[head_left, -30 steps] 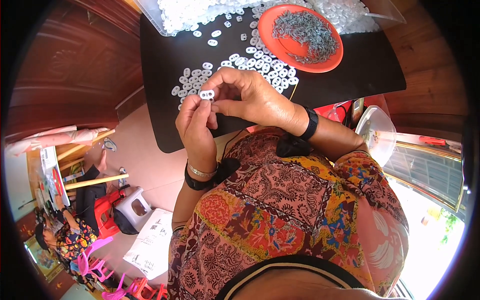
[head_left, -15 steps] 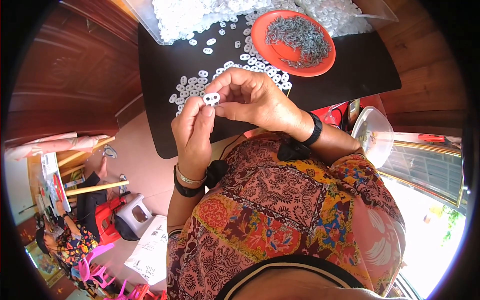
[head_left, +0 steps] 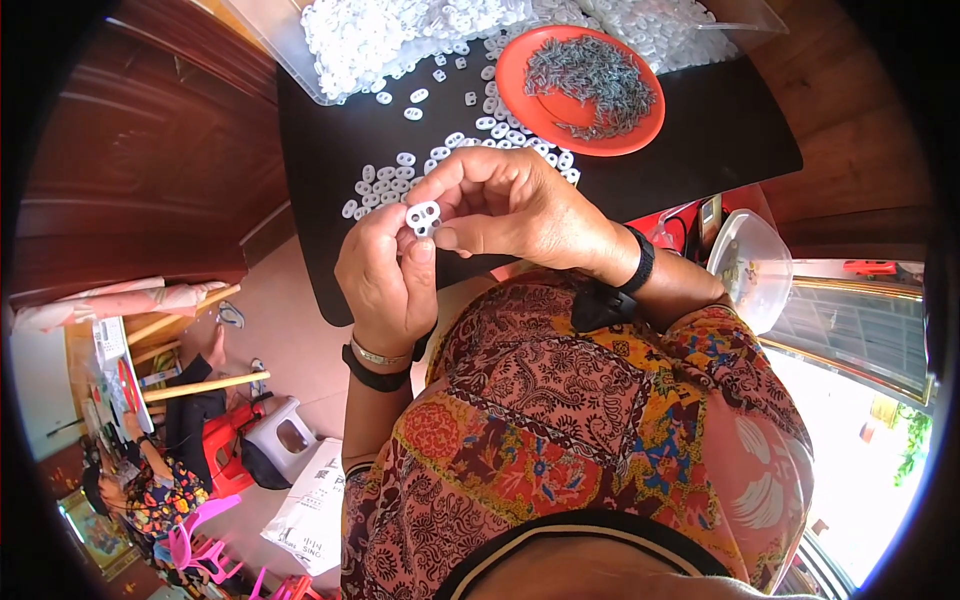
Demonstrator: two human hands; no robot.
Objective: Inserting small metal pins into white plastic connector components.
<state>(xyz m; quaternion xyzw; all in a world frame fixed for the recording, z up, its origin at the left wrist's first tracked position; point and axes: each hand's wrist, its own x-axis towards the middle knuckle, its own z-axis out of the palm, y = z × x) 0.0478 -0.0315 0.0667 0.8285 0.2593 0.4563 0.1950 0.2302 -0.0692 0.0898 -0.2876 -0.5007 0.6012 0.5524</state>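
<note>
Between my hands is a white oval plastic piece with two round holes [head_left: 424, 212], looking like a cord lock; a lower part with openings shows beneath its face. My left hand [head_left: 385, 270] pinches it from the left, thumb below and index finger beside it. My right hand [head_left: 510, 205] closes on it from the right, thumb tip at its lower right edge and fingers curled over behind. More white two-hole pieces [head_left: 385, 185] lie loose on the black table [head_left: 700, 130] just beyond my hands. A red plate [head_left: 512, 85] holds a heap of small grey metal pieces [head_left: 590, 75], possibly springs.
Clear bins of white plastic pieces [head_left: 370, 45] stand at the table's far edge. To my right are a translucent tub [head_left: 750, 265] and a glass-fronted cabinet [head_left: 850, 320]. On the left floor, another person [head_left: 150, 490] sits near a grey stool [head_left: 285, 440] and a white sack [head_left: 310, 500].
My hands have lowered slightly toward me with the white piece between them. The piece has tilted, so more of its lower part shows. My right thumb sits lower against it.
</note>
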